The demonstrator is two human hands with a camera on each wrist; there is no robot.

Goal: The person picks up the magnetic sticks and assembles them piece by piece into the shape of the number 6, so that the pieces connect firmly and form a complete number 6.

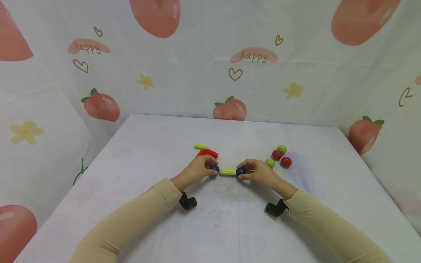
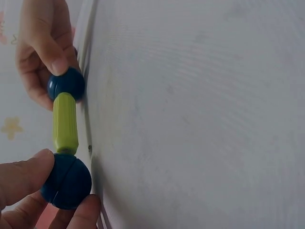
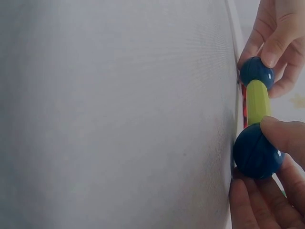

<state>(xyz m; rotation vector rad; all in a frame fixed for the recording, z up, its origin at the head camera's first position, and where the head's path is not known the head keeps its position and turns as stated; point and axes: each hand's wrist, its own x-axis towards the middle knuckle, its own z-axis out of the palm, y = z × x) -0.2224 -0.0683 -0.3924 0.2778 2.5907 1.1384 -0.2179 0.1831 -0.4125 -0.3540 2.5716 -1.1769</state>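
One dark-blue ball (image 1: pixel 215 167) in the left hand (image 1: pixel 198 168), just left of the middle of the head frame; grip there pinching it between thumb and fingertips. A second blue ball (image 1: pixel 241 171) likewise held by the right hand (image 1: pixel 258 171), a little right of the middle, thumb and fingers bent about it. Between the two balls, a lime-yellow ribbed rod (image 1: pixel 228 172), lying lengthwise across the frame, roughly level. Its right end meets the second blue ball. Its left end faces the first ball; the head view shows a thin gap there, the left wrist view shows the two very close, contact hard to judge. A seam line shows on the nearer ball in each wrist view. Just above the left hand in the head frame: red rods (image 1: pixel 211 153), partly hidden by that hand, count unclear. Above these, a lone lime-yellow rod (image 1: pixel 200 146). Right of centre: a green ball (image 1: pixel 270 163) just beside the right hand; farther up and right, a red ball (image 1: pixel 277 155) close against another green ball (image 1: pixel 281 149), with another red ball (image 1: pixel 286 162) to their lower right. All on a white-covered counter (image 1: pixel 217 233). Beige sleeves (image 1: pixel 131 219) on both forearms, a black device (image 1: pixel 188 202) below each wrist. Behind, filling the upper frame, a pale backdrop (image 1: pixel 197 73) printed with peaches, yellow flowers, hearts and "happy".
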